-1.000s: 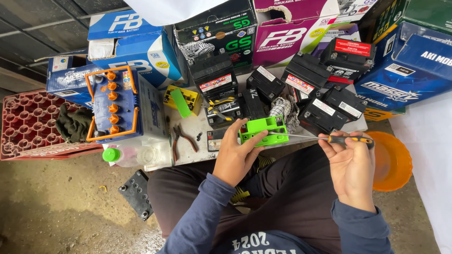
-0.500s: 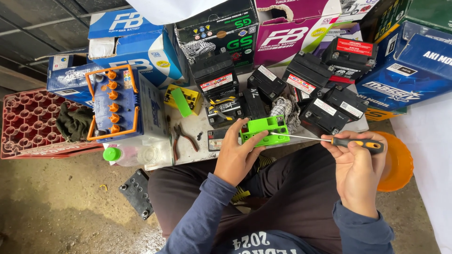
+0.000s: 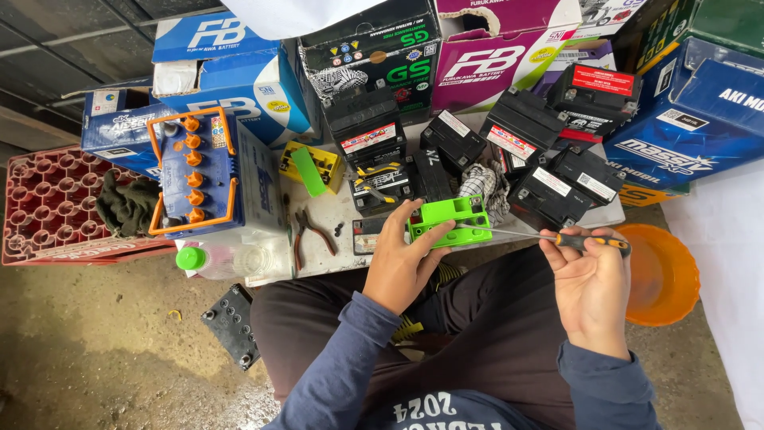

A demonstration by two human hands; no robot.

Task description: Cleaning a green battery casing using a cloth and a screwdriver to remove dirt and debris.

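Left hand (image 3: pixel 402 267): its fingers (image 3: pixel 434 236) are wrapped around the green battery cover (image 3: pixel 448 220), thumb on the near edge; it holds the cover just above the front edge of the bench (image 3: pixel 326 219).
Right hand (image 3: pixel 590 280): fingers closed around the black and orange handle of the screwdriver (image 3: pixel 549 236); the thin shaft runs to the left and its tip touches the right end of the green cover.
Slip risk: I judge the tip can jump off the smooth plastic if it is pushed hard, because the cover is held only in the hand and not pressed on the bench. The left fingers are just beside the tip, so they could be hurt.
Crack risk: levering too strongly could break the thin edge of the cover.
Drop risk: the cover is over the lap, beyond the bench edge; a loose grip may let it fall to the floor.
Nearby things: the black batteries (image 3: pixel 549 191) and the checked rag (image 3: pixel 479 181) lie just beyond the left fingers; a sudden push forward could knock them. The pliers (image 3: pixel 306 232) are well to the left of those fingers, the orange bowl (image 3: pixel 664 275) just to the right of the right hand.
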